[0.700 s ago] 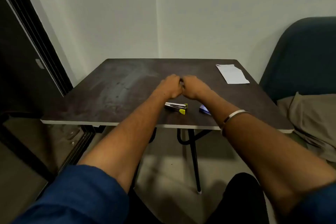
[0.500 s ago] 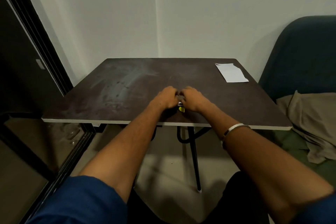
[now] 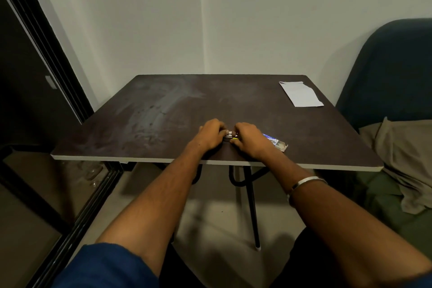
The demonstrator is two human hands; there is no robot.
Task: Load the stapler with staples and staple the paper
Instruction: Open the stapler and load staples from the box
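Since half a second ago your hands have drawn slightly apart over the stapler (image 3: 231, 137), and the staple box (image 3: 274, 142), covered by your right forearm then, now shows again just right of your right hand (image 3: 249, 139). A short while before that your hands were raised and pressed together farther from you, with the stapler lying alone on the surface (image 3: 163, 110); now both are down on it near the front edge.

Your left hand (image 3: 211, 134) curls its fingers round the stapler's left end, and your right hand curls over the right end, where a small yellow part peeks out. Both hands appear to be grasping the stapler, which rests on or just above the surface between them.

You look to be in the loading step, probably opening the stapler or seating staples; the paper (image 3: 300, 93) lies untouched at the far right corner, well apart from your hands, so stapling is not yet begun.

Much is hidden from you here. Your knuckles cover nearly all of the stapler, so you cannot tell whether its magazine is open or whether any staples are in it. No loose staple strip can be made out. The staple box appears open at its near end, but its contents are too small to read.
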